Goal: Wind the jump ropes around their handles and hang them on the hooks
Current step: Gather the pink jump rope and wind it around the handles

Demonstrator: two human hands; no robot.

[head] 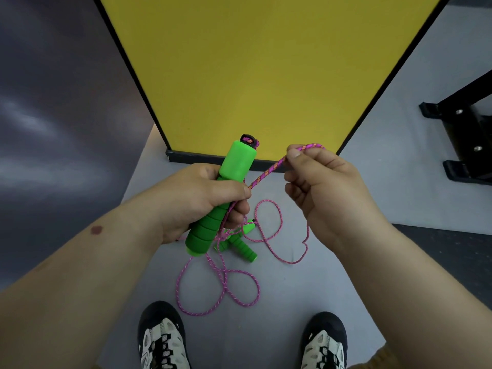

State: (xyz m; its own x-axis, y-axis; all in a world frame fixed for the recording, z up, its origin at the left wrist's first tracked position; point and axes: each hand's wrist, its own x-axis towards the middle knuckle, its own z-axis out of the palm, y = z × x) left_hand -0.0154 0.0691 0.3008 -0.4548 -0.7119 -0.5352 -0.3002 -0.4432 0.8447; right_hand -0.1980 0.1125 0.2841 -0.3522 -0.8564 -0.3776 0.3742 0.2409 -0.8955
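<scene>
The person is standing over a grey floor (386,187), w/ the left hand (197,201) clenching round the upper green handle (226,193), fingers wrapping its ribbed foam grip and the thumb pressing the pink rope (266,174) against it. The handle is tilting up and away, its black eyelet cap pointing toward the bottom edge of the yellow panel (266,62). The right hand (327,187) is pinching the same rope between thumb and forefinger, just right of the handle, drawing a short taut stretch between the two hands.

The rest of the rope is lying in loose loops on the floor between the panel's base and the person's shoes (162,339), and the second green handle (239,243) is resting among those loops, partly hidden behind the held one. No hooks are showing in view. A black metal stand (468,134) is sitting toward the floor's right edge.

Judging by this, winding is only starting; no full turns are visible on the handle yet. To do it well: the thumb should be keeping the rope's start pinned, the right hand circling w/ steady tension so turns are lying side by side along the ribbed part, not piling up. The floor loops are crossing each other near the second handle, so slack prob. needs feeding slowly, else a knot could be forming.
</scene>
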